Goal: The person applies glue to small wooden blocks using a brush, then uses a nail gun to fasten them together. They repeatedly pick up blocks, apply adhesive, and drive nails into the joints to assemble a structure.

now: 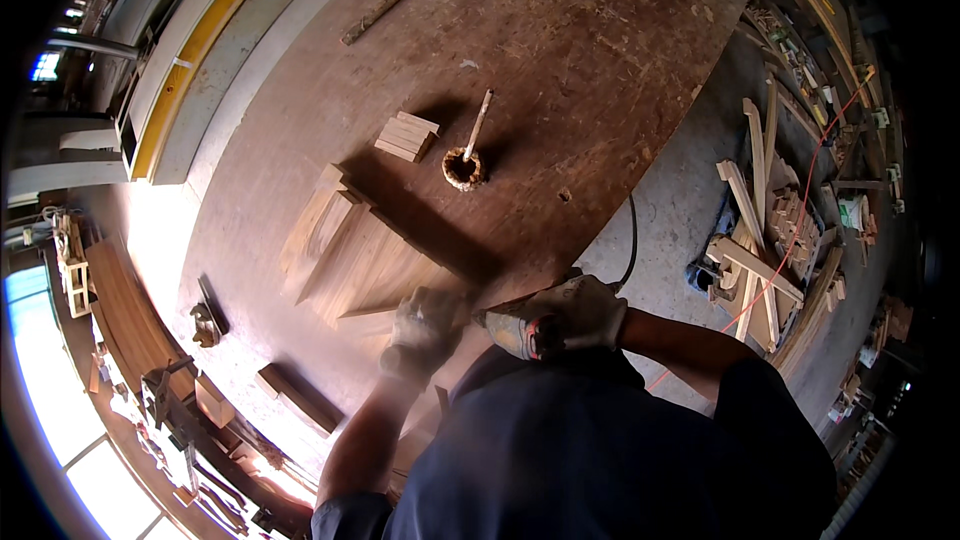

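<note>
While the right hand (pixel 585 308) gripped a corded power tool (pixel 518 333), probably heavy, best held round its body, the left hand (pixel 425 330), grip unclear to me, was at its 9 o'clock.

Legible text — none, no numbers

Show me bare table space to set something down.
Mostly bare: right of the pot, to the right edge of the table; also between the hammer and small wood pieces. Crowded: around the boards, left hand, and power tool in the right hand.
</note>
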Motion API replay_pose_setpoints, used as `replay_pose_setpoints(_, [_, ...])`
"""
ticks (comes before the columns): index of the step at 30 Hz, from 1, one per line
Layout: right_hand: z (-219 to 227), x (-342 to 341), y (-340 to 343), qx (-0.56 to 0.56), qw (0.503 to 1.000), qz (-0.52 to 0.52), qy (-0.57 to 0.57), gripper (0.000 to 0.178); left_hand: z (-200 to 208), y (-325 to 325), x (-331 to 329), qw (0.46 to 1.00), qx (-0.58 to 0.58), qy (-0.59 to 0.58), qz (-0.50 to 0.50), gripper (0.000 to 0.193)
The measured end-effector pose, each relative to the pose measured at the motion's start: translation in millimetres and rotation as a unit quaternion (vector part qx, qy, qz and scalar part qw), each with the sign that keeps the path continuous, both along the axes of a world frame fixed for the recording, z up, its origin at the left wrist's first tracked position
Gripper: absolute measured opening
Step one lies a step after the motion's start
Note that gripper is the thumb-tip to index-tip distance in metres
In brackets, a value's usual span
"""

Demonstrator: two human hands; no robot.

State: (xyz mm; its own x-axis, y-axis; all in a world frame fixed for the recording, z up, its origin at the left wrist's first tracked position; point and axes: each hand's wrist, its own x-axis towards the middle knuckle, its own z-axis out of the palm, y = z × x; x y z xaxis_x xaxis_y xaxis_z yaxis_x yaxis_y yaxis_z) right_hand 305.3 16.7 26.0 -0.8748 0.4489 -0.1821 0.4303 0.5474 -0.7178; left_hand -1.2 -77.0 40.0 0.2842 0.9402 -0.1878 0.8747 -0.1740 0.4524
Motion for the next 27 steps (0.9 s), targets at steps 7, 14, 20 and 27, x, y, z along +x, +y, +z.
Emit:
replay_pose_setpoints(7, [0.0, -1.0, -1.4, -0.001, 1.0, -0.001, -0.022, 0.041, -2.6, -1.4, -0.5, 1.0, 0.01, -0.001, -0.001, 0.052])
replay_pose_setpoints(14, [1.2, -1.2, 0.1, -0.014, 0.999, 0.002, -0.036, 0.041, -4.6, -2.2, -0.5, 1.0, -0.001, -0.004, 0.009, 0.052])
replay_pose_setpoints(20, [2.1, -2.5, -0.6, -0.018, 0.999, -0.006, -0.031, 0.039, -8.0, -4.7, -0.9, 1.0, -0.024, 0.004, 0.009, 0.048])
replay_pose_setpoints(27, [6.6, -3.1, 0.5, -0.012, 1.0, -0.028, 0.0, 0.035, -4.0, -4.3, -0.5, 0.999, -0.037, 0.028, -0.013, 0.044])
